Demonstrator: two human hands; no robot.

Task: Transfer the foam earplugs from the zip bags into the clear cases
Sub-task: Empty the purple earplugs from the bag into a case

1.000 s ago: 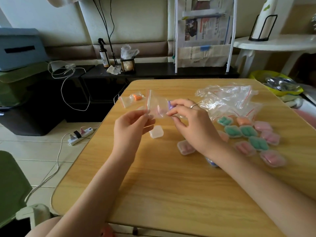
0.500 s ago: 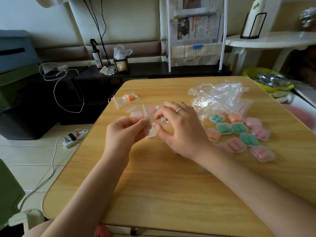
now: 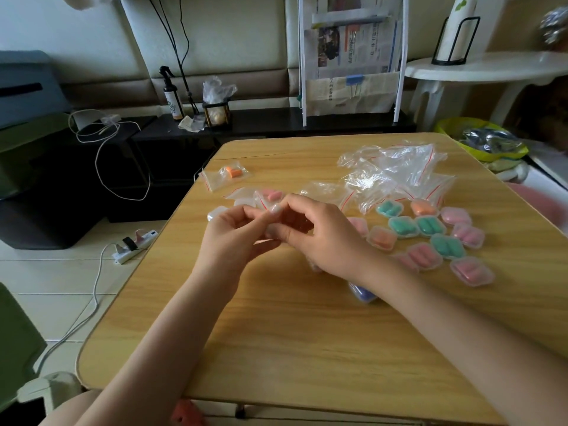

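A low wooden table point(image 3: 307, 327) stood in a cluttered room, with a newspaper rack point(image 3: 350, 59) and a black shelf behind it and a power strip point(image 3: 135, 245) on the tiled floor to the left. Over the middle of the table the left hand point(image 3: 233, 238) and the right hand point(image 3: 319, 238) met, fingers of both curled in toward each other around something small and pale; a sliver of clear plastic showed under them, but whether it was a bag or a case could not be told (the fingers hid nearly all of it).

Just beyond the hands lay a zip bag with pink earplugs point(image 3: 270, 195), and farther back, near the table's left edge, a zip bag with orange earplugs point(image 3: 229, 175). A small empty clear case point(image 3: 216, 213) sat beside the left hand. To the right were a heap of emptied zip bags point(image 3: 396, 170) and, nearer the person, a cluster of filled cases point(image 3: 430, 238) in green, pink and orange. A purple-filled case point(image 3: 362, 295) peeked from under the right forearm.

The task looked well along, with two bags left. The step in hand seemed to be either freeing a pair of plugs or closing a case on them. The next move would call for finishing that, then opening the pink bag's zip seal and seating its plugs in the empty case.
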